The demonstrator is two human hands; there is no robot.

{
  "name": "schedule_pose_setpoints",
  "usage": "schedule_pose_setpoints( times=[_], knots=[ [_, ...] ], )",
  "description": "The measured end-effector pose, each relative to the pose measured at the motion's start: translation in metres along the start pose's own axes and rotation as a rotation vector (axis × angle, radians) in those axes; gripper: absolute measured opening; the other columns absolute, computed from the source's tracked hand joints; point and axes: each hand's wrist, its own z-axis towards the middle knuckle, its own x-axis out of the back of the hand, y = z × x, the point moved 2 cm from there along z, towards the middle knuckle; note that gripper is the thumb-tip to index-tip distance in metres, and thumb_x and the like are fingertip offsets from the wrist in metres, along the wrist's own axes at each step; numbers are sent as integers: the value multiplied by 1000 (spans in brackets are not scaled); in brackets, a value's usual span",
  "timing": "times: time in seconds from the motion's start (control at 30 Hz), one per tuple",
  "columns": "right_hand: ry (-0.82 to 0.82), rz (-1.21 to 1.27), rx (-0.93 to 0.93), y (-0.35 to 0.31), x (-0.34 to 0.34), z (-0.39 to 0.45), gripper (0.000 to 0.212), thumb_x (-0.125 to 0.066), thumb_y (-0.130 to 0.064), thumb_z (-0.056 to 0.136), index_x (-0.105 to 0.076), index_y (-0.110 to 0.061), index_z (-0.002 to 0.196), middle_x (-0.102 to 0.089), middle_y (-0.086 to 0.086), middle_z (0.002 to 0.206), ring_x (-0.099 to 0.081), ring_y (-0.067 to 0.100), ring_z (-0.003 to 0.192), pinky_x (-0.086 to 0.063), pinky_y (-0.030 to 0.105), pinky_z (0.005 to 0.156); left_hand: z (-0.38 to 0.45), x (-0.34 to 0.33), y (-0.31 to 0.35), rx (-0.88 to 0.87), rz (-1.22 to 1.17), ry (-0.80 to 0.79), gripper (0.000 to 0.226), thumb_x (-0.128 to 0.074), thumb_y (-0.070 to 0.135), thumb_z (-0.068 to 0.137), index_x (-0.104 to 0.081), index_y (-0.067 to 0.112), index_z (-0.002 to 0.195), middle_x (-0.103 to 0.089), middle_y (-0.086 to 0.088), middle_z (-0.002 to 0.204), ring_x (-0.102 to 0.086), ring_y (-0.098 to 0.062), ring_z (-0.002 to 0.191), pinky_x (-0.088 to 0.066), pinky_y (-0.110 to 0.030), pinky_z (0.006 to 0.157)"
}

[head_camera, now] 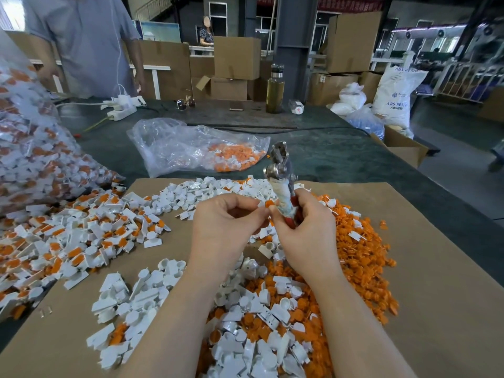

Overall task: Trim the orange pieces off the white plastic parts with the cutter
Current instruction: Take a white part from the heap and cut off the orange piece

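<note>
Small white plastic part with an orange piece attached (268, 204), at frame centre, pinched between the fingertips of the left hand (227, 223), whose fingers curl round it from the left; the orange piece faces right, just beside the wrapped grip of the cutter. Metal hand cutter with red handles bound in white tape (283, 184), gripped in the right hand (306, 227), long axis running from the palm up and slightly left, its steel head standing well above both hands toward the upper centre of the frame. The part therefore lies below the cutting head, level with the handles and not between the blades; whether the blades stand apart cannot be told. As a judgement, the coming move turns on this offset: either the part must rise along the cutter's axis or the head must tip down to it, and the left hand, already holding the part, is the nearer. Outward: heap of loose orange pieces (360, 252) at right and lower centre, trimmed white parts (131, 301) at lower left, untrimmed white-and-orange parts (54, 241) at left, all on a brown cardboard sheet (436, 309) laid over the dark green desk (341, 156); clear plastic bag (191, 144) beyond, upper centre
</note>
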Motion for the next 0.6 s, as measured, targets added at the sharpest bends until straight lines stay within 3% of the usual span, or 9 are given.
schedule_pose_setpoints(
  times=[0.33,0.47,0.6],
  knots=[
    [-65,-25,-25,1,-1,1,19,-72,-20,85,-56,-30,90,-58,-22,76,-59,1,75,-44,10,57,1,0,-4,6,15,55,11,-85,18,74,-75,21,73,-74,2,67,-73,-16,67,-60,-30,68],
    [-84,-56,-9,0,-2,1,20,-71,-18,84,-55,-30,89,-57,-19,70,-58,1,76,-42,12,54,0,0,-4,-2,1,88,13,-85,20,75,-73,21,72,-73,3,64,-72,-12,62,-59,-30,66],
    [-183,39,-82,3,0,2,14,-68,-19,87,-59,-30,90,-60,-13,71,-58,3,70,-46,17,54,2,3,-4,-7,-11,94,11,-82,18,79,-72,20,75,-74,2,67,-73,-13,64,-60,-30,67]
  ],
)
